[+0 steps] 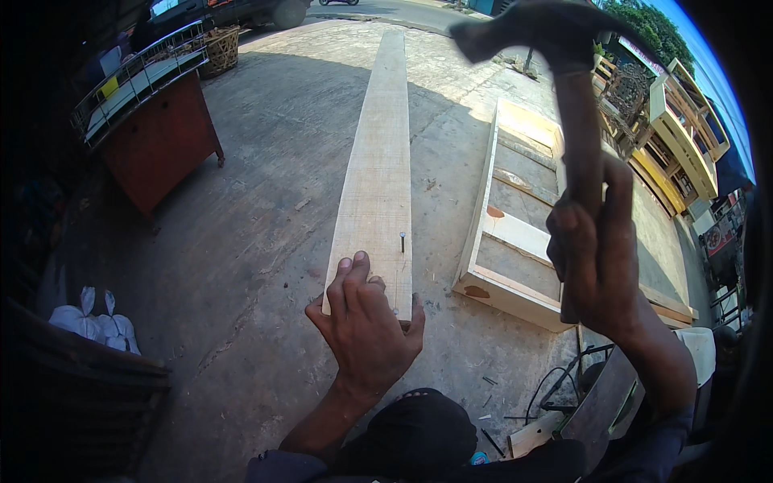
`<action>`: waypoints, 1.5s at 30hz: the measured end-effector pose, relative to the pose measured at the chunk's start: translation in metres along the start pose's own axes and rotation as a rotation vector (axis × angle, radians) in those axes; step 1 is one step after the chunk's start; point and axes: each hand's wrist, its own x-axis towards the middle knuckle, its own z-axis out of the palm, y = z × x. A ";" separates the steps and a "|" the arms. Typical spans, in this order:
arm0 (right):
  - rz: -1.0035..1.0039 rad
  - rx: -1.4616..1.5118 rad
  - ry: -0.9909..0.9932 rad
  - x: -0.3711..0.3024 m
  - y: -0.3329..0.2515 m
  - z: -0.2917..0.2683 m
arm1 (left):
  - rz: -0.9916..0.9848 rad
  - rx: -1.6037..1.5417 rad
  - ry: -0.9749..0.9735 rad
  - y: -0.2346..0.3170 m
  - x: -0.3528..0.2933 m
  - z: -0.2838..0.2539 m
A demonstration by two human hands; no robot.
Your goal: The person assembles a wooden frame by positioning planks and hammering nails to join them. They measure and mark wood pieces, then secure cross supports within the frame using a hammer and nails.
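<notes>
Our right hand [597, 258] gripped a claw hammer [577, 113], raised to the right of the wooden plank [374, 181]; our left hand [366, 326] clasped the plank's near end, just short of a nail [403, 241].

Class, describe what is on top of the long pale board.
On the board, the left hand grips the near end, a nail stands near the right edge, and seemingly another nail's head shows nearby. The hand covers the wood beneath it.
</notes>
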 end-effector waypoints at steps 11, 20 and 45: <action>-0.196 -0.161 -0.034 -0.010 0.009 0.021 | 0.048 0.037 -0.002 -0.003 -0.002 -0.001; -0.066 0.244 0.231 -0.016 0.021 0.031 | 0.029 0.035 -0.018 -0.003 -0.003 -0.002; 0.277 0.149 -0.205 -0.049 0.100 0.137 | -0.007 0.012 -0.030 -0.011 -0.005 -0.003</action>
